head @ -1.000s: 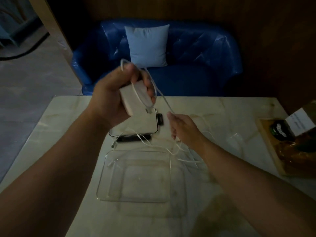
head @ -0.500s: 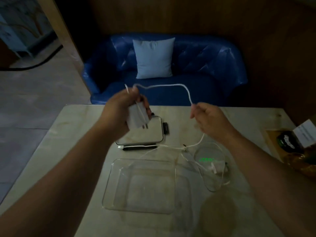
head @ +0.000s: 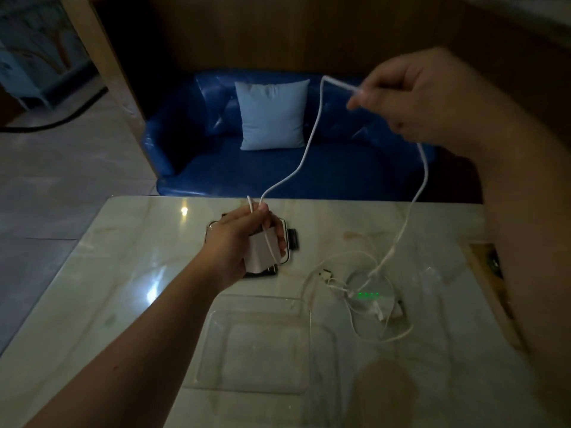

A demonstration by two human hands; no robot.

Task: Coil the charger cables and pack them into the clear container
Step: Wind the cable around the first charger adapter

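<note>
Dim room: wood-panelled back wall, tiled floor at left, one blue sofa (head: 200, 168) against the wall, one pale pillow (head: 273, 114) upright on its seat. Nearer, pale marble worktop (head: 123, 273) with a few glare spots. Left forearm in from lower left, stretched out over the worktop's far middle. Left grip (head: 244, 239) low, clenched round one white charger brick (head: 262, 251), thumb and forefinger on top pinching the white cable (head: 312, 134), short stub of it poking up past the fingers. Right arm in from the right edge, raised high. Right grip (head: 423, 97) up in front of the wall, above the sofa's right end, motion-blurred, fingertips pinching the same cable. Cable path: up from the left grip, sharp bend just left of the right grip, through it, then a long slack drop to the worktop right of centre. Two hands, both grasping, well apart, right far higher than left. On the worktop:

- one clear container (head: 256, 300) near the middle, lying flat
- one flat device (head: 286, 257) under the left grip, mostly hidden
- one small black block (head: 294, 240) at its right edge
- one rounded clear item (head: 389, 285) right of the container, short row of green lights (head: 367, 295) showing at it
- loose white cable loops (head: 386, 336) over and around that item, number of separate cables not readable
- one plug end (head: 325, 274) between device and loops

Wooden tray (head: 482, 273) at far right, contents too dark to tell.
</note>
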